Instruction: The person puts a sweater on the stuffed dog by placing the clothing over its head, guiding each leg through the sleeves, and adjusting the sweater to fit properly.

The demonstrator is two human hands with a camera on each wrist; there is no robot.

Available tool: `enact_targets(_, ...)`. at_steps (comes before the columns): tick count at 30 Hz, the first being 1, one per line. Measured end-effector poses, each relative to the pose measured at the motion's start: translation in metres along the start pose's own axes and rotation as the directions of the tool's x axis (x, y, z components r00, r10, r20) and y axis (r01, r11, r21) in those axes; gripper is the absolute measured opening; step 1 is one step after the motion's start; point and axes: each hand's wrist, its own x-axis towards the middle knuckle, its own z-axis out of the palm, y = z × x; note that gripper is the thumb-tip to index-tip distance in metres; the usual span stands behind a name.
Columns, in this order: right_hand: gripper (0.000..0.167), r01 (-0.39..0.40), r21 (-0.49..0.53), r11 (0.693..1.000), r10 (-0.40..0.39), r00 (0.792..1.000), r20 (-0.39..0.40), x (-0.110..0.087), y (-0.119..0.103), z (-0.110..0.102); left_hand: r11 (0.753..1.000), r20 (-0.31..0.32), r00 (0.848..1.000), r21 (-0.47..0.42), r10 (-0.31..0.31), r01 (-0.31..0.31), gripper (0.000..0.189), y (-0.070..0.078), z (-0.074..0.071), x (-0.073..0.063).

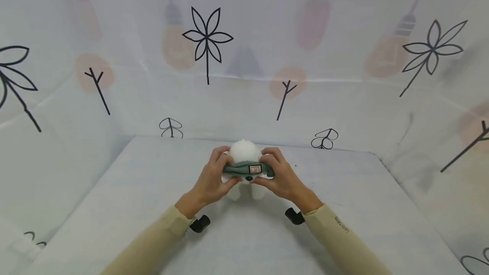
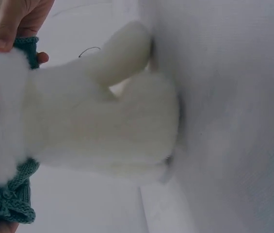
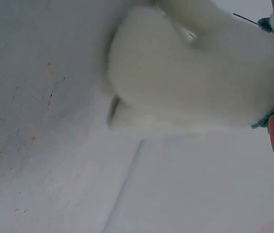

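A white plush animal (image 1: pixel 244 150) with a dark nose stands upright on the table, facing me. Across the front of its head, just above the nose, lies a green knitted band (image 1: pixel 240 168) with a small patterned label (image 1: pixel 255 169). My left hand (image 1: pixel 212 179) grips the band at its left end, while my right hand (image 1: pixel 282 178) grips the right end; both thumbs are low beside the nose. The left wrist view shows the plush body (image 2: pixel 98 111) sideways, with green knit (image 2: pixel 18 194) hanging by the head. Its eyes are hidden.
The white table (image 1: pixel 244 241) reaches out on every side of the toy. Behind and beside it hangs a pale curtain (image 1: pixel 244 109) printed with flowers and twigs. Small specks (image 3: pixel 52 92) mark the surface in the right wrist view.
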Motion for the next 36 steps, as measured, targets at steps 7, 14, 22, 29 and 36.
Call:
enact_targets(7, 0.051, 0.039, -0.005, 0.999, -0.039, 0.998, -0.051, 0.0, 0.001, 0.006, 0.998, 0.001, 1.0, 0.067, 0.004, -0.004, 0.062, -0.001, 0.006, 0.0)
enact_targets(14, 0.055, 0.056, 0.032, 0.998, -0.052, 0.993, -0.103, 0.005, -0.005, -0.002, 0.999, -0.055, 0.999, 0.036, -0.003, 0.005, 0.058, 0.004, 0.003, 0.01)
enact_targets(22, 0.061, -0.003, 0.072, 0.997, 0.011, 0.994, -0.108, 0.012, -0.009, -0.017, 0.992, -0.085, 0.988, -0.021, -0.129, 0.127, 0.055, 0.016, -0.002, 0.022)
enact_targets(29, 0.048, -0.05, 0.05, 0.998, 0.058, 0.982, -0.177, 0.014, -0.011, -0.014, 0.973, -0.142, 0.963, -0.033, -0.231, 0.229, 0.046, 0.02, 0.007, 0.025)
enact_targets(36, 0.035, -0.052, -0.018, 0.998, 0.047, 0.976, -0.213, 0.012, -0.011, -0.009, 0.963, -0.185, 0.946, -0.02, -0.268, 0.269, 0.033, 0.025, 0.015, 0.024)
